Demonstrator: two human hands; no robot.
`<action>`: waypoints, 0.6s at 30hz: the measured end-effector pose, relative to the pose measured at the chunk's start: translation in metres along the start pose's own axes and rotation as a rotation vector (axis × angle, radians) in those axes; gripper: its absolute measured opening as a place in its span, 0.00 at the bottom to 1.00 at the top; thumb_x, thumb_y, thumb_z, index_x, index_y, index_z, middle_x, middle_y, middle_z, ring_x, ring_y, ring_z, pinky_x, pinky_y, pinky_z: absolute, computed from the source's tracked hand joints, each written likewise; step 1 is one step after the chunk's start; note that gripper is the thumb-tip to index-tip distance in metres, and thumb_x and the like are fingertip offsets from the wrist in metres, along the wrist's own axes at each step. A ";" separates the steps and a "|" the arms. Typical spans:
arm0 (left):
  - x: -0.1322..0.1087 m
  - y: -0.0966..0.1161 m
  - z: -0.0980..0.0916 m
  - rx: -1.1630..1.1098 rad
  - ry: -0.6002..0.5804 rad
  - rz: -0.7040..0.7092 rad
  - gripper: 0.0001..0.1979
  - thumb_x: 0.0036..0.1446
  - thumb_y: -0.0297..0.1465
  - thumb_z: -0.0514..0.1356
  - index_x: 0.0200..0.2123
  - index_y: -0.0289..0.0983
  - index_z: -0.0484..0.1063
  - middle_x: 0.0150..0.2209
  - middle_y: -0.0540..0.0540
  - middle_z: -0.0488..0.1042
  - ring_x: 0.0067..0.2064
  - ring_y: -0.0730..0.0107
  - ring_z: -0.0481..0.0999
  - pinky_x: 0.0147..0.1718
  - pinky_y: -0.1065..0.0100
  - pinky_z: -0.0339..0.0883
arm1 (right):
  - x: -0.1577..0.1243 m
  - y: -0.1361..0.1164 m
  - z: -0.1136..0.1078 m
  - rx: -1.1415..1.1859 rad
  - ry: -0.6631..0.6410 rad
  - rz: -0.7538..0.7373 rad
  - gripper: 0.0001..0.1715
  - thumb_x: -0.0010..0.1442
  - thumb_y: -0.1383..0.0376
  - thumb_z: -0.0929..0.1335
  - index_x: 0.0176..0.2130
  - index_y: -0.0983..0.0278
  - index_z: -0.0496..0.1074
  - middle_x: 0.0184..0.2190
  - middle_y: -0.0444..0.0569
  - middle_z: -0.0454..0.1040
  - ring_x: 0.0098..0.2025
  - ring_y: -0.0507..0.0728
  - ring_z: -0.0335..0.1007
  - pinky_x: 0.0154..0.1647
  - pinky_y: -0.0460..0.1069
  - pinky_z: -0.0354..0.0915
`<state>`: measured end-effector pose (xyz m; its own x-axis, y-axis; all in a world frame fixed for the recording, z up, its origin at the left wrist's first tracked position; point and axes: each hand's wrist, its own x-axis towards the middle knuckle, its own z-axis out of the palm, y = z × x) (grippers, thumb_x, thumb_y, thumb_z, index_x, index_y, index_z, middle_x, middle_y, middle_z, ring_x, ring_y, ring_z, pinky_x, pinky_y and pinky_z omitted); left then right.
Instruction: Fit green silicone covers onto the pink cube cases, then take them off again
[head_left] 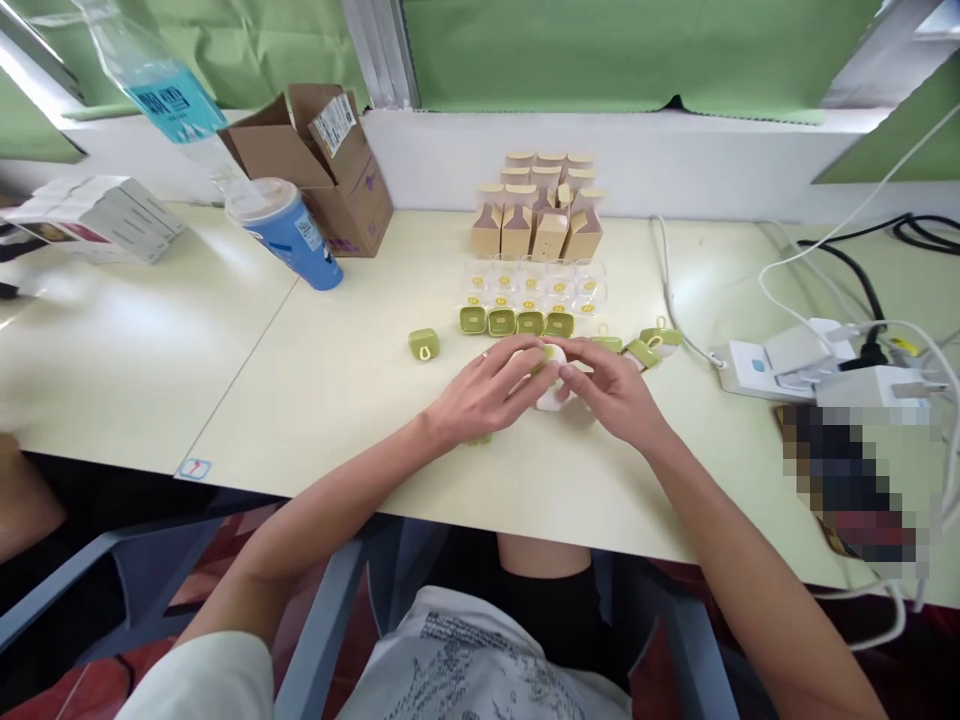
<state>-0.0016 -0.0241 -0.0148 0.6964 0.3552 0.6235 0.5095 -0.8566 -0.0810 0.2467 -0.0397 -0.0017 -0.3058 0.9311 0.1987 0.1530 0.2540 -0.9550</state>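
Both hands meet over the near middle of the table, around a small rounded white case (pixel 553 398) with some green at its top. My left hand (pixel 491 388) is closed on it from the left, fingers curled over the top. From the right, my right hand (pixel 615 392) pinches it with thumb and fingers. Much of the case is hidden by the fingers. Just beyond lies a row of open green cases (pixel 516 322). A green piece with a pale loop (pixel 424 345) lies to the left, and several more green looped pieces (pixel 641 353) lie right of my hands.
Behind the green row are clear plastic cups (pixel 531 288) with yellow marks and open small cardboard boxes (pixel 551 235). A blue cup (pixel 296 235), bottle (pixel 176 105) and brown carton (pixel 345 185) stand left. On the right are a power strip (pixel 757 368), cables and a blurred phone-like object (pixel 855 485).
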 end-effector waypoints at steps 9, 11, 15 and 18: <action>0.013 0.002 -0.012 0.155 0.256 0.286 0.08 0.79 0.23 0.59 0.47 0.38 0.78 0.47 0.43 0.84 0.54 0.61 0.84 0.48 0.61 0.81 | -0.006 0.009 -0.002 -0.268 -0.030 -0.392 0.13 0.76 0.54 0.77 0.57 0.53 0.87 0.52 0.54 0.84 0.52 0.62 0.83 0.42 0.54 0.86; 0.014 0.002 -0.010 0.146 0.271 0.291 0.08 0.79 0.23 0.58 0.46 0.37 0.77 0.45 0.43 0.84 0.47 0.63 0.81 0.43 0.61 0.77 | -0.006 0.011 0.000 -0.324 -0.043 -0.500 0.12 0.77 0.60 0.75 0.58 0.55 0.86 0.51 0.54 0.84 0.49 0.61 0.83 0.41 0.53 0.84; 0.016 0.003 -0.012 0.171 0.222 0.301 0.10 0.79 0.23 0.59 0.41 0.37 0.75 0.40 0.44 0.80 0.40 0.64 0.75 0.40 0.62 0.72 | -0.007 0.011 0.008 -0.430 -0.035 -0.627 0.17 0.77 0.70 0.73 0.61 0.58 0.81 0.52 0.56 0.83 0.48 0.61 0.82 0.45 0.55 0.83; 0.018 0.004 -0.014 0.163 0.243 0.310 0.13 0.78 0.21 0.59 0.37 0.38 0.72 0.35 0.47 0.74 0.38 0.66 0.71 0.37 0.63 0.67 | -0.010 0.011 0.015 -0.521 0.018 -0.715 0.21 0.76 0.74 0.70 0.63 0.59 0.79 0.53 0.58 0.83 0.52 0.63 0.82 0.50 0.58 0.83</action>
<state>0.0059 -0.0263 0.0075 0.6995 -0.0253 0.7142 0.3815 -0.8318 -0.4032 0.2370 -0.0501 -0.0176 -0.4781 0.5068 0.7173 0.3405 0.8598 -0.3805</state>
